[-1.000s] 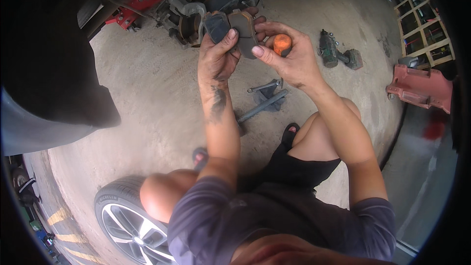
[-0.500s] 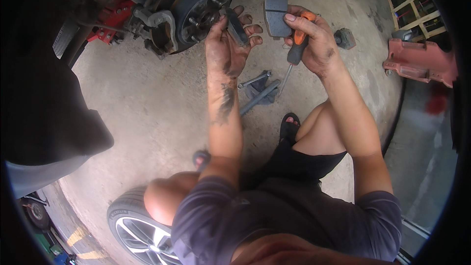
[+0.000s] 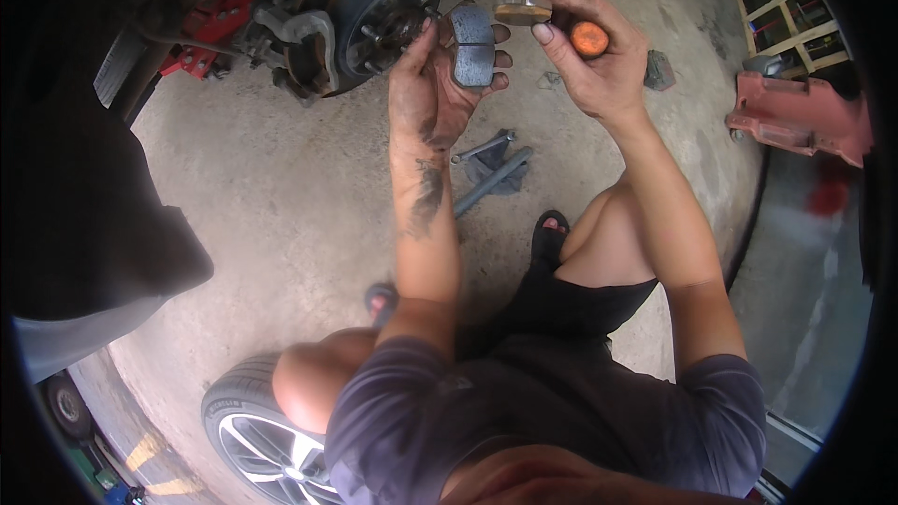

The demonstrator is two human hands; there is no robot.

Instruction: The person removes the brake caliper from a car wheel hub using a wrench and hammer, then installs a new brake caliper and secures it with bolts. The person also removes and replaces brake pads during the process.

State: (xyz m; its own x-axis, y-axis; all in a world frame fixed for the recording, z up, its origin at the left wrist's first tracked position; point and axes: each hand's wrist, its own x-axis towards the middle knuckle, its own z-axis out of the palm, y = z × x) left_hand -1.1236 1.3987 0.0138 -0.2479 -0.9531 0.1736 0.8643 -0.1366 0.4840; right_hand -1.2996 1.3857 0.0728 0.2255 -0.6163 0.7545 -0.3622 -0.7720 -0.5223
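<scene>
My left hand (image 3: 440, 84), smudged with black grime, is closed on a brake pad (image 3: 473, 45) whose grey grooved face is turned toward me. In my right hand (image 3: 603, 61) a second brake pad (image 3: 522, 10) shows its edge, pinched between thumb and fingers. The same hand also grips a screwdriver; only the end of its orange handle (image 3: 589, 39) shows, and its shaft is hidden. Just left of my left hand is the wheel hub with its bare studs and brake disc (image 3: 374, 33). A caliper bracket (image 3: 313, 47) sits at the disc's left side.
Wrenches (image 3: 496, 178) lie on a dark cloth on the concrete floor below my hands. An alloy wheel (image 3: 271, 440) lies at lower left by my knee. A red plastic creeper (image 3: 804, 117) and a lattice rack (image 3: 790, 9) stand at right. A red jack (image 3: 210, 33) is under the car.
Both brake pads have been turned: the left one from edge-on to face-on, the right one from face-on to edge-on. The screwdriver has tipped so its handle end faces me.
</scene>
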